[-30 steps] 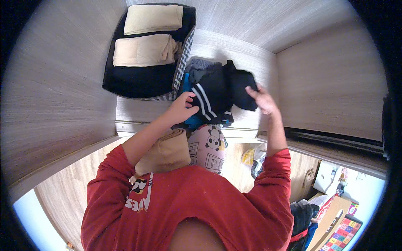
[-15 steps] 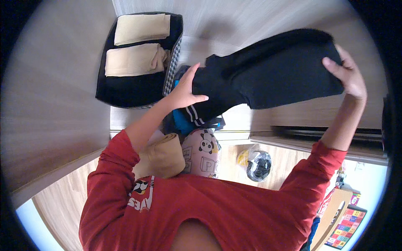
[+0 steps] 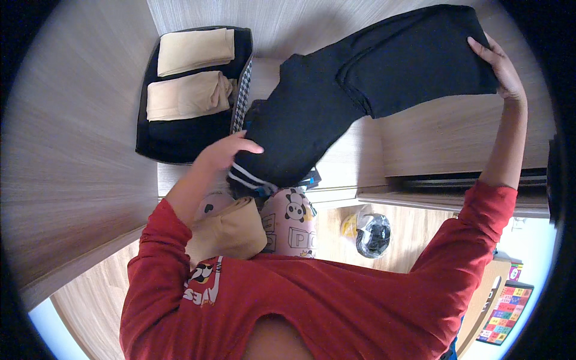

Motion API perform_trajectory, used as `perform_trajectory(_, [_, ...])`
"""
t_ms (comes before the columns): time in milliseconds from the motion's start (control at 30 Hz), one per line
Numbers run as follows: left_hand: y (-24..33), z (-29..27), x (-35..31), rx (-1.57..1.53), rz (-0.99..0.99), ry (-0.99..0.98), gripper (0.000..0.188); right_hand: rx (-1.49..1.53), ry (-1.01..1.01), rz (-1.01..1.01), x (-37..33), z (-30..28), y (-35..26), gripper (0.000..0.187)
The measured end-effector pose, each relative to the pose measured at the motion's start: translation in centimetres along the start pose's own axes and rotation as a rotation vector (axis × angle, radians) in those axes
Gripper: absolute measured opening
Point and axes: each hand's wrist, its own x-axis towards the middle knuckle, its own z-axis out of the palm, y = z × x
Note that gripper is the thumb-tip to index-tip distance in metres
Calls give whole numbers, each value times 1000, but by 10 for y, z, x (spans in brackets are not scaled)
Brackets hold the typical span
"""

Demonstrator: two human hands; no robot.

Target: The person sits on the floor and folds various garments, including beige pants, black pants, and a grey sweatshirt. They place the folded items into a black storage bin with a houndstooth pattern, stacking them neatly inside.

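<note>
A folded black garment with white stripes near one end, which looks like trousers (image 3: 366, 84), stretches between my two hands. My left hand (image 3: 222, 153) grips its lower left end near the stripes, thumb on top and the other fingers mostly hidden beneath. At the upper right, my right hand (image 3: 503, 71) pinches the opposite end, fingertips lying over the edge. Under the left end, parts of a dark and blue pile of clothes (image 3: 311, 179) show; the rest is covered. To the left stands a black-lined fabric bin (image 3: 180, 141) with a houndstooth side, holding two folded beige garments (image 3: 189, 96).
Wood-grain cabinet walls (image 3: 72, 138) enclose the shelf. Nearer me are a beige folded cloth (image 3: 231, 231) and a pink panda-print bundle (image 3: 291, 222). On the floor lies a clear plastic bag with something black inside (image 3: 372, 235). A cardboard box (image 3: 483, 300) stands at lower right.
My right hand has raised its end of the black garment, and my left hand has moved down and left with the striped end. The garment now spreads out longer between them.
</note>
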Motion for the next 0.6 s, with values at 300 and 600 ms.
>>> perform_trajectory(300, [-16, -56, -98, -455, 312, 108, 79, 171, 13, 182, 3, 45, 85, 38])
perform_trajectory(600, [-22, -72, -132, -79, 12, 413, 65, -17, -432, -114, -8, 303, 177, 32])
